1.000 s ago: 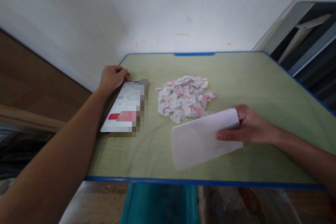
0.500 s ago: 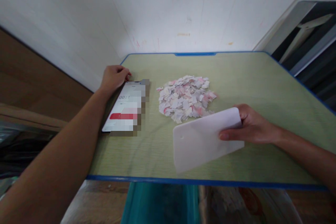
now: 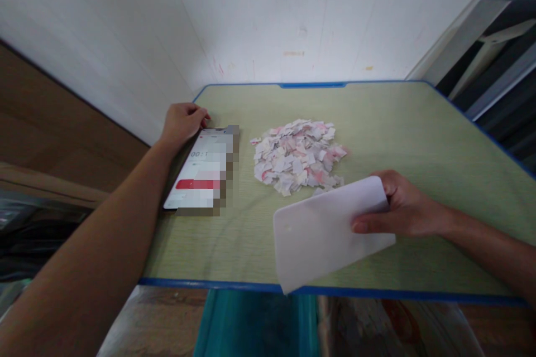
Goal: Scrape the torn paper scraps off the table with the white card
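A flat white plastic scraper with rounded corners is pinched in my right hand, thumb on the near face and fingers behind. It tilts above the front part of the table, its lower corner in front of the table's edge from this view. Just behind it lies a loose heap of small torn paper pieces, white with some pink. My left hand rests at the table's left edge with its fingers curled in, beside the top end of a phone. Nothing shows in that hand.
The green table top has a blue rim. A white wall stands behind it. Below the front edge are a teal bin and a clear plastic bag. Dark metal framing stands at the right.
My right hand has brought the white scraper slightly lower and nearer to me. My left hand, the phone and the paper heap have stayed in place.
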